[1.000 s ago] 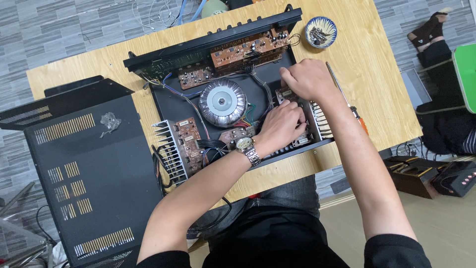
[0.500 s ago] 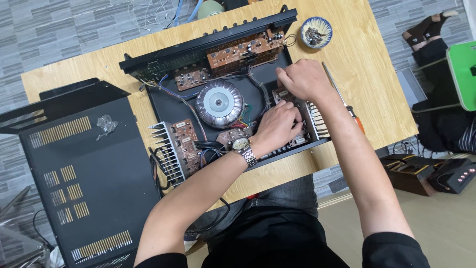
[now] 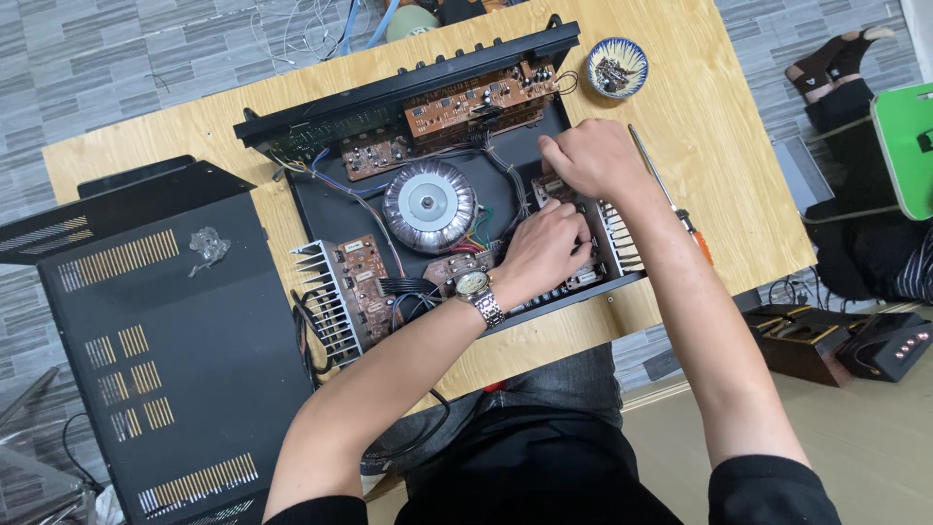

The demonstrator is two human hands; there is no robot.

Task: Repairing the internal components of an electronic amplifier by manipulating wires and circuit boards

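Both hands are down inside the opened amplifier chassis on the wooden table. Left hand, watch on the wrist, curls fingers-down over a circuit board at the right end; whether it grips anything, I cannot tell. Right hand is bunched just behind it, fingertips pressed onto the same board beside the finned heatsink, its hold hidden too. Judging progress: the black cover is already off and lies to the left, boards and the round transformer sit exposed and wired, so work looks mid-way. 1 screwdriver rests untouched beside the chassis, 1 small bowl of parts beyond.
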